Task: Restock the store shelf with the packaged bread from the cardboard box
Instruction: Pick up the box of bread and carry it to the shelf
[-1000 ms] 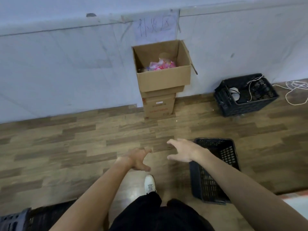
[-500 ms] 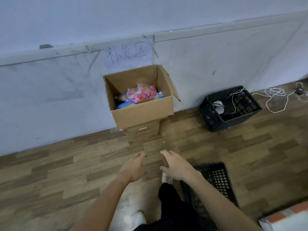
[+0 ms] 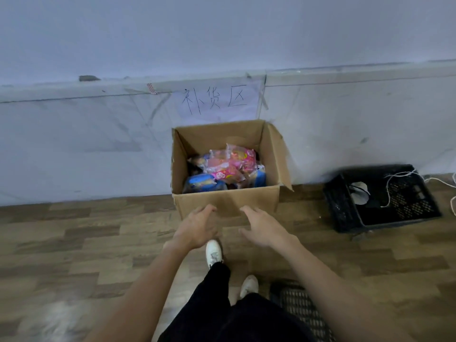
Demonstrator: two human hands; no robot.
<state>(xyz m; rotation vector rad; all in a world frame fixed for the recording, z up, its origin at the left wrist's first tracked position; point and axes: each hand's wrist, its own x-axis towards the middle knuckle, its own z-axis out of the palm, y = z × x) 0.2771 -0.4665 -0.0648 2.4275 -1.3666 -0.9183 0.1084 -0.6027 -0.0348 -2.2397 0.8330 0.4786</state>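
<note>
Cardboard box point(image 3: 227, 201) of packaged bread point(image 3: 225, 169) sits just beyond both empty hands point(image 3: 230, 228).

My left hand point(image 3: 197, 225) and right hand point(image 3: 262, 228) reach out empty, fingers relaxed, just before the cardboard box point(image 3: 227, 198) at the wall. Inside it lie bread packets point(image 3: 227, 166). A black crate point(image 3: 382, 196) stands right of the box.
</note>
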